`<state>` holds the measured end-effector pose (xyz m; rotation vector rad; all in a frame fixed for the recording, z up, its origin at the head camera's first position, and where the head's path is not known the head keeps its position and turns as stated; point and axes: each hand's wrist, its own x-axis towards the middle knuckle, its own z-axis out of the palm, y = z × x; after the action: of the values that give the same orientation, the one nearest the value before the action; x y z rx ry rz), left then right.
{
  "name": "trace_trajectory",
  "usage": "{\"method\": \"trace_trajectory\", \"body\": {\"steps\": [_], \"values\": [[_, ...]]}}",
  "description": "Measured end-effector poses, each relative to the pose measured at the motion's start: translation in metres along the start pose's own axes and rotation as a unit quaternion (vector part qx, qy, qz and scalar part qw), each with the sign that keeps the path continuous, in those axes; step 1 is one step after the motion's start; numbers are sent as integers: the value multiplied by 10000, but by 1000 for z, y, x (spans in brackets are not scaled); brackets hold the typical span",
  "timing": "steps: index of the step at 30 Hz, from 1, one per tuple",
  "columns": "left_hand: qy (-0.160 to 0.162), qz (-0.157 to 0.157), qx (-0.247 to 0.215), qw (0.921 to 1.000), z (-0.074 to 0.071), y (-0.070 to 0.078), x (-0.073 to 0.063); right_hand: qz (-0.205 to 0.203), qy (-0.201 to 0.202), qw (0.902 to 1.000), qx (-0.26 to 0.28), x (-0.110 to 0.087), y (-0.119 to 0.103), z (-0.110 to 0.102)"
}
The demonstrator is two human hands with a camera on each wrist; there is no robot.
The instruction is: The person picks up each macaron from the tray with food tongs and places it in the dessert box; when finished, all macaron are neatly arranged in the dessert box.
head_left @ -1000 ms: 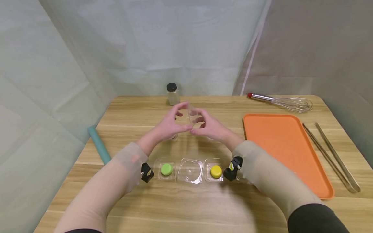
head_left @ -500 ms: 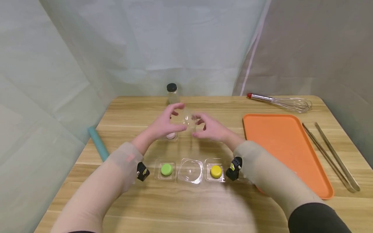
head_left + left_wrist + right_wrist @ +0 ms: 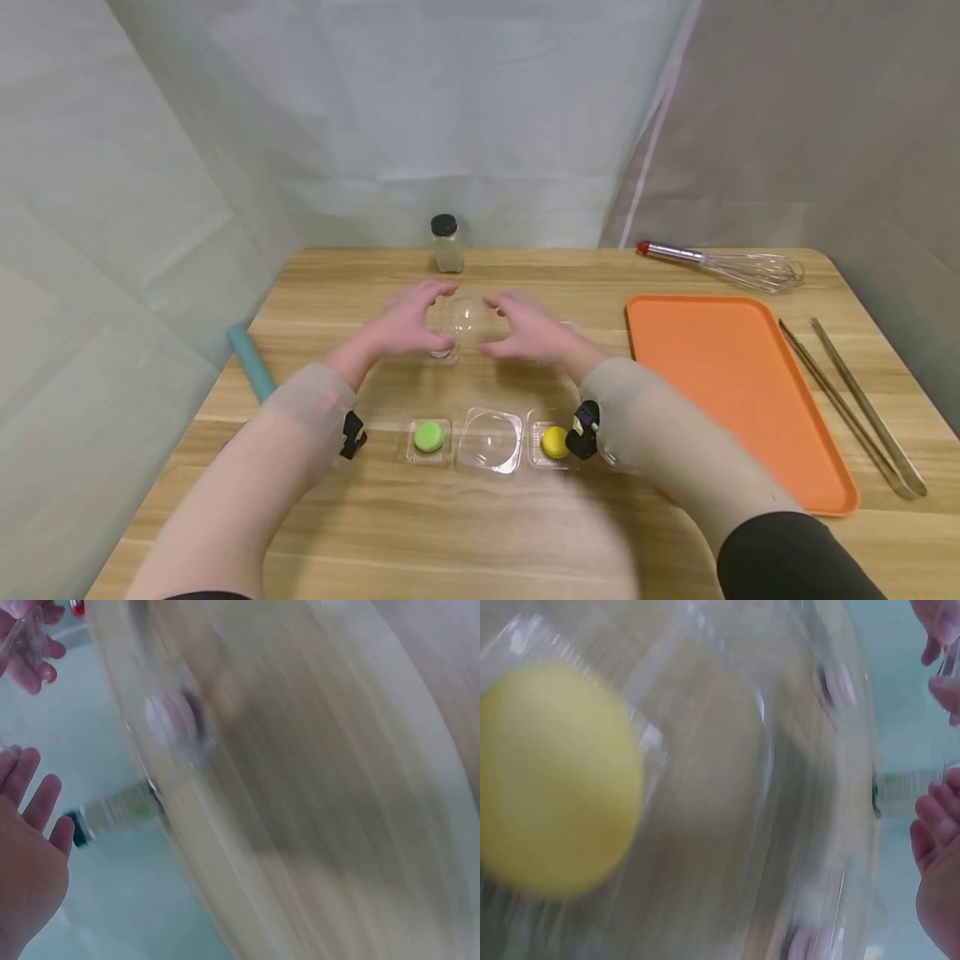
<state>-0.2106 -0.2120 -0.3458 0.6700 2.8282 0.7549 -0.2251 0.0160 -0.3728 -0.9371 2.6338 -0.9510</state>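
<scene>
We've got left hand [image 3: 411, 322] and right hand [image 3: 525, 331] gripping opposite sides of the clear domed lid [image 3: 468, 317], fingers curved, thumbs well apart from the other fingertips

The table [image 3: 450, 533] has a light wood-grain top with rounded far corners. Taking the square clear plastic piece [image 3: 490, 442] on it as the dial's centre, a green-macaron container [image 3: 444, 455] sits just beside at 9 o'clock, a yellow-macaron container [image 3: 535, 452] just beside at 3. A pink-macaron container [image 3: 453, 357] sits at 11, partly hidden. Farther off, a black-lidded clear jar [image 3: 448, 252] stands between 11 and 12, and a wire whisk [image 3: 705, 258] lies at 2. An orange tray [image 3: 738, 404] lies at 3, metal tongs [image 3: 862, 398] just beyond. A teal rod [image 3: 251, 363] lies between 9 and 10.
</scene>
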Motion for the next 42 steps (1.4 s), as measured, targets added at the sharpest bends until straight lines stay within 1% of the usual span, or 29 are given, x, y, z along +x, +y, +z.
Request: {"method": "trace_trajectory", "body": {"steps": [4, 7, 12, 18, 23, 30, 37, 40, 42], "values": [[-208, -237, 176, 9993, -2, -15, -5, 180, -105, 9994, -279, 11, -10, 8], [-275, -404, 269, 9984, -2, -25, -8, 276, -169, 9984, -464, 19, -15, 14], [-385, -547, 366, 9971, -3, -34, -11, 230, -307, 9961, -793, 30, -21, 23], [-592, -703, 477, 9946, -3, -39, -15, 169, -361, 9915, -1237, 38, -24, 31], [-728, -767, 542, 9929, 2, -45, -13, 207, -555, 9872, -1481, 42, -23, 36], [-869, -987, 634, 9893, 7, -47, -13, 350, -812, 9832, -1597, 44, -24, 39], [-946, -1022, 623, 9883, 9, -50, -14, 371, -999, 9790, -1737, 46, -25, 40], [-955, -1053, 646, 9877, 10, -51, -15, 340, -1045, 9791, -1714, 45, -24, 41], [-956, -1065, 664, 9875, 11, -52, -15, 327, -1052, 9811, -1594, 44, -23, 39]]}}
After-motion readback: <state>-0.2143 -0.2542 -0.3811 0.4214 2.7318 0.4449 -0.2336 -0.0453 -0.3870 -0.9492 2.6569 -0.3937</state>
